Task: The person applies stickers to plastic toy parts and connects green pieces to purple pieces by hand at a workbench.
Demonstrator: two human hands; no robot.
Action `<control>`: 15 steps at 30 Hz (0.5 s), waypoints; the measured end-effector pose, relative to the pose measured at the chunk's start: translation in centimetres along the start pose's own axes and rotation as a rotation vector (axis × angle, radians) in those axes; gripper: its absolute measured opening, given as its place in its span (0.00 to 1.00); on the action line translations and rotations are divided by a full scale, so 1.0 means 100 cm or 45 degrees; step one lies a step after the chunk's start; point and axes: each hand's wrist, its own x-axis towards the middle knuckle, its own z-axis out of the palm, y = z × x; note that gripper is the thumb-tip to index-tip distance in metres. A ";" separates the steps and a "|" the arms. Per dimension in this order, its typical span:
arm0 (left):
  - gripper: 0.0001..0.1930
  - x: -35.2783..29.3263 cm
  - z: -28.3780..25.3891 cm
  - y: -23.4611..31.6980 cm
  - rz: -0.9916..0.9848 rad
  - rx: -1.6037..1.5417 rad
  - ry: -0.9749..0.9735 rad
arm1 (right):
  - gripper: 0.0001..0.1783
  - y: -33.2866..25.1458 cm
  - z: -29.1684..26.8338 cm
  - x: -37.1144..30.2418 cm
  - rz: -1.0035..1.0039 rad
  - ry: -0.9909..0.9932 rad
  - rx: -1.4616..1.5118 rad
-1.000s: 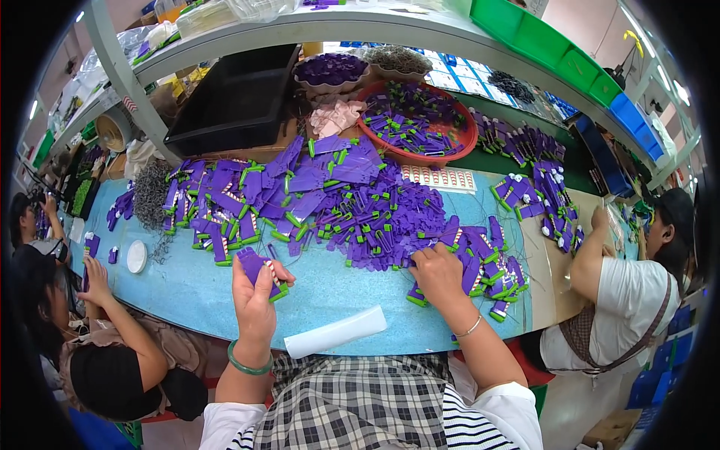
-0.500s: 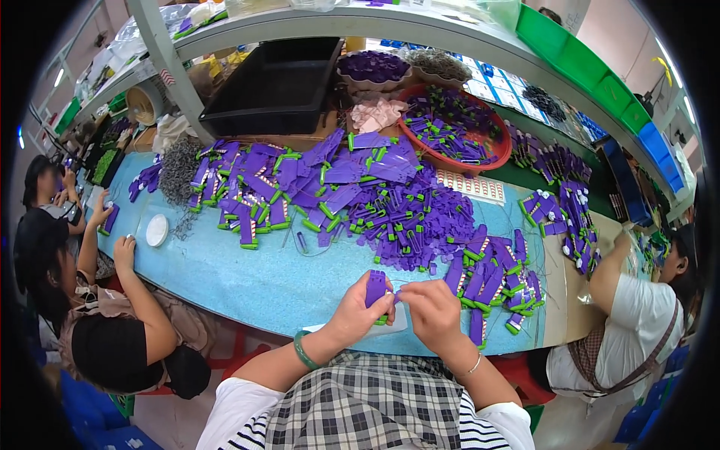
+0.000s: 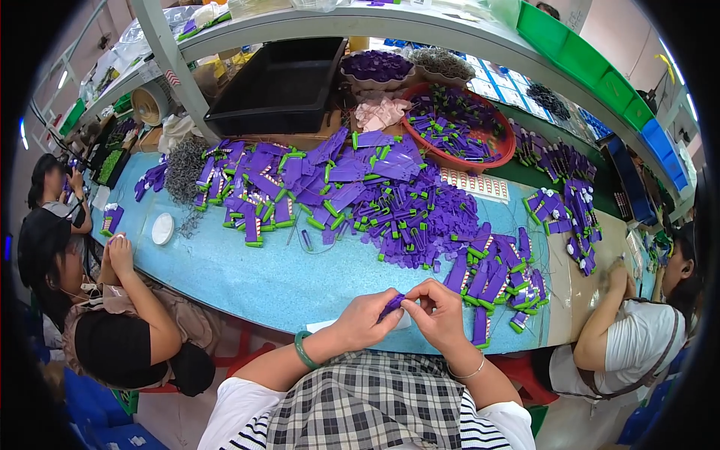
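Note:
My left hand (image 3: 358, 321) is closed round a small purple plastic part (image 3: 392, 304), held above the near edge of the table. My right hand (image 3: 438, 313) meets it from the right, thumb and fingertips pinching the part's right end. The fingers cover most of the piece. Just right of my hands lies a pile of purple parts with green ends (image 3: 491, 277). Beyond them is a heap of small loose purple pieces (image 3: 420, 225). A white sheet (image 3: 321, 326) lies partly under my hands.
Further purple-and-green parts (image 3: 259, 184) spread across the blue table (image 3: 277, 281). Behind stand a red basin (image 3: 491, 161) and a black tray (image 3: 274, 112), beneath a shelf (image 3: 360, 24). A white round lid (image 3: 163, 229) lies left. People work at left (image 3: 112, 337) and right (image 3: 630, 337).
My hands have come together and the purple part has turned, so less of it shows. Its green end is now out of sight. The neighbours' hands have moved too.

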 end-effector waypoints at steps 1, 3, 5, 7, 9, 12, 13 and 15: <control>0.07 0.001 0.000 0.001 0.018 0.030 0.007 | 0.06 -0.001 0.001 0.000 0.001 0.001 0.000; 0.08 0.001 0.000 -0.001 0.034 0.060 0.015 | 0.07 -0.002 0.002 0.002 -0.140 0.067 -0.087; 0.09 0.000 0.002 -0.007 0.065 0.235 -0.042 | 0.06 0.005 0.000 0.002 -0.152 -0.004 -0.064; 0.09 0.001 0.002 -0.005 0.028 0.115 -0.080 | 0.06 0.007 0.000 0.002 -0.162 -0.075 -0.039; 0.10 0.001 0.002 -0.003 -0.012 -0.004 -0.115 | 0.06 0.004 0.000 0.003 -0.047 -0.107 0.020; 0.12 0.004 0.004 0.000 -0.138 -0.215 -0.112 | 0.07 0.004 0.001 0.004 -0.003 -0.091 0.086; 0.13 0.006 0.005 0.000 -0.177 -0.253 -0.121 | 0.06 0.006 -0.003 0.005 0.036 -0.120 0.072; 0.13 0.016 0.001 -0.003 -0.107 -0.239 -0.234 | 0.04 0.017 -0.018 0.011 0.080 -0.191 0.052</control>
